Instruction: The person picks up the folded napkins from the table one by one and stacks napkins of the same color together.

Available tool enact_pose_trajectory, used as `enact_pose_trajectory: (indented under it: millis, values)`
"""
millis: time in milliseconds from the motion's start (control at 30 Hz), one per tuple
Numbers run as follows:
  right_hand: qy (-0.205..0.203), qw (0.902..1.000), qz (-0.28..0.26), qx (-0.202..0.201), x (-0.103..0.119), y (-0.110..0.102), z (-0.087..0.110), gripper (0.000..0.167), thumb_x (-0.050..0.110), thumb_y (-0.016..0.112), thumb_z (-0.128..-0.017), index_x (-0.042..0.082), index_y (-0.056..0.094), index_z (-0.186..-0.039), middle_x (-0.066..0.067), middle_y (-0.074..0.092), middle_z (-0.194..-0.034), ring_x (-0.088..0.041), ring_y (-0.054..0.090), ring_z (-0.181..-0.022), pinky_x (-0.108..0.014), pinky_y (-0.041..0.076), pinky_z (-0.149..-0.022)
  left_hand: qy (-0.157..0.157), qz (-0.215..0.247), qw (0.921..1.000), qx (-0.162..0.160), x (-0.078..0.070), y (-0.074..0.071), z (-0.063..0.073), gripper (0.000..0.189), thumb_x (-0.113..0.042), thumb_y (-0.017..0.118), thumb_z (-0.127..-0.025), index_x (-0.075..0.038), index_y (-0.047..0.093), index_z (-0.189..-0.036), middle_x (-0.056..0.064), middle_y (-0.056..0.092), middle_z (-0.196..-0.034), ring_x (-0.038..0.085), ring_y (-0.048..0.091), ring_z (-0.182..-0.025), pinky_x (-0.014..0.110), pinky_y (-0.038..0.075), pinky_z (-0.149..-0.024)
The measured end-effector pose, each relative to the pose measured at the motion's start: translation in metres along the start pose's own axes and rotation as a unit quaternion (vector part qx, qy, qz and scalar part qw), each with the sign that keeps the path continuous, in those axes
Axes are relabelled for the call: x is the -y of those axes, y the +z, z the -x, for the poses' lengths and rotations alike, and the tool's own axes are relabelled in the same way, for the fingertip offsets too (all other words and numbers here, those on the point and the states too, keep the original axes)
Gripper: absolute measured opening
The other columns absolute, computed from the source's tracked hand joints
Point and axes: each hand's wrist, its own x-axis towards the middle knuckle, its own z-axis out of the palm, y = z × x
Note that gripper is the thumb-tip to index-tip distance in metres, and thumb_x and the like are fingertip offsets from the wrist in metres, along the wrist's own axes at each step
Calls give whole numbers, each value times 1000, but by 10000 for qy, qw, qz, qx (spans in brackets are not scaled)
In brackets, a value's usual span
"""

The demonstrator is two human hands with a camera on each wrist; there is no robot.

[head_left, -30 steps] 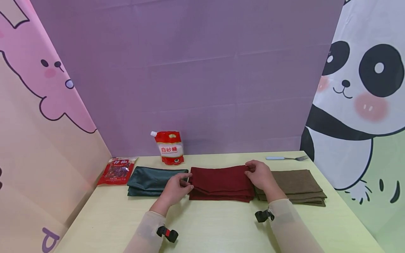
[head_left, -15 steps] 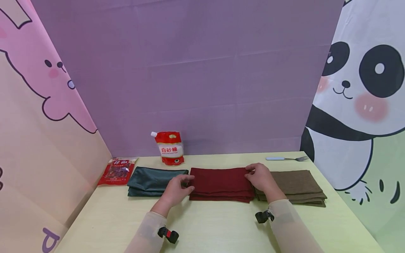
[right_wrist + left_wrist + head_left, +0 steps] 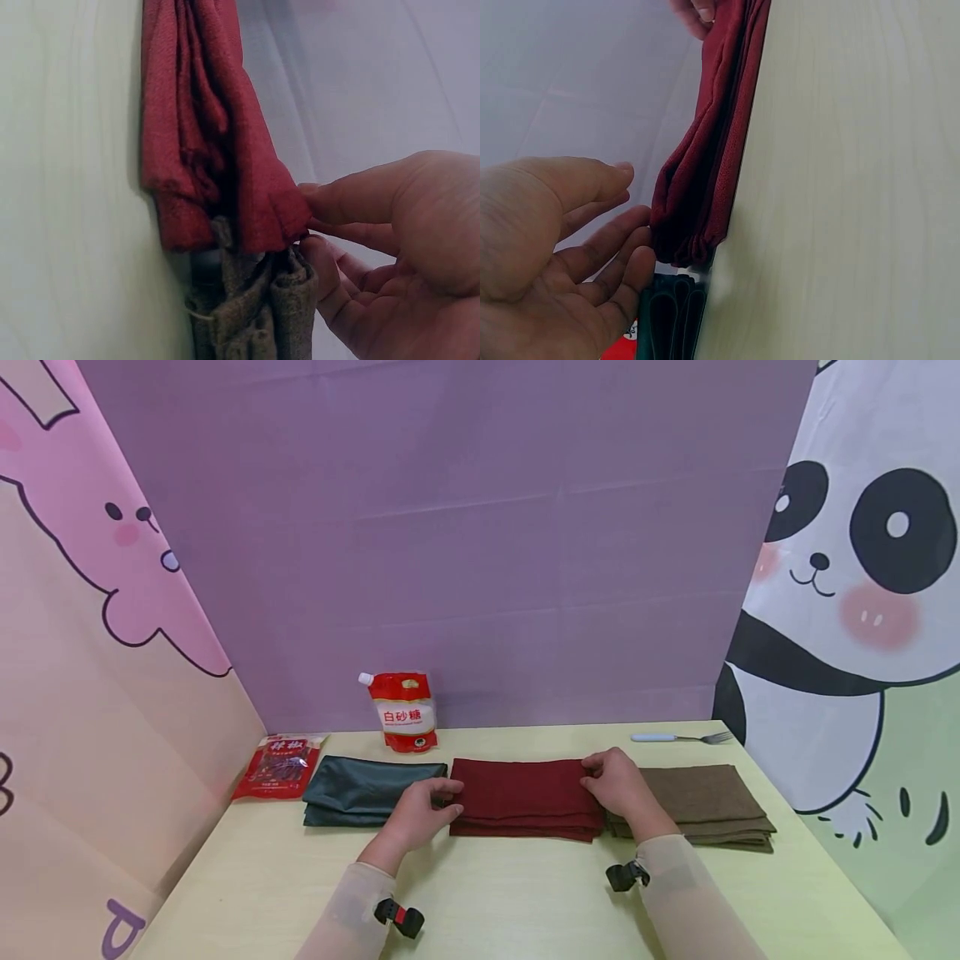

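Note:
A folded dark red cloth (image 3: pixel 525 797) lies between a folded dark teal cloth (image 3: pixel 360 789) and a folded brown cloth (image 3: pixel 705 802). Beside its left edge is my left hand (image 3: pixel 417 814), thumb and fingers apart; in the left wrist view the fingertips (image 3: pixel 641 266) meet the red cloth's end, with nothing gripped. My right hand (image 3: pixel 621 789) touches the right edge with thumb and fingertips, also in the right wrist view, where the thumb (image 3: pixel 352 196) rests against the red corner. Part of the brown cloth is hidden behind that hand.
A red and white sugar pouch (image 3: pixel 405 714) stands at the back. To the left lies a red food packet (image 3: pixel 281 767). Near the back right edge of the pale table (image 3: pixel 517 902) is a fork (image 3: pixel 678 737) with a light handle. A purple backdrop rises behind.
The far edge of the red cloth has settled slightly lower. My left hand has shifted a little to the right, and my right hand has come slightly nearer along the cloth's edge.

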Motion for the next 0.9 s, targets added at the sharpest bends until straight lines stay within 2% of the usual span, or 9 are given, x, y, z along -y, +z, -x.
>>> enact_pose_trajectory:
  millis: [300,467,667,900]
  values:
    - [62,9999,141,3,0,0,1,35,3,69,-98,-9,67,-131,-24,61,-125,-37,63,-111,-49,56,-90,152,-37,9999,-33,0,1,-3,36,-16,76,-98,-9,70,-133,5,69,-129,26,63,-116,40,58,-92]
    - [45,10000,74,12,-2,0,3,34,4,67,-100,-8,67,-131,-25,60,-128,-38,63,-112,-50,56,-91,128,38,9999,-75,1,2,-3,37,-17,76,-98,-10,70,-134,3,69,-128,25,63,-115,36,58,-89]
    - [-28,10000,-6,94,-5,1,4,36,6,65,-102,-8,64,-134,-25,55,-129,-39,62,-113,-49,56,-90,180,92,9994,-276,3,0,-1,35,-19,75,-99,-13,69,-134,1,69,-127,24,63,-113,33,59,-86]
    - [-277,9996,82,70,-1,-4,8,36,8,65,-103,-7,63,-135,-24,57,-126,-37,63,-110,-49,57,-88,284,-123,9977,-610,6,-8,4,37,-17,76,-98,-17,69,-135,1,67,-132,25,63,-118,46,55,-99]
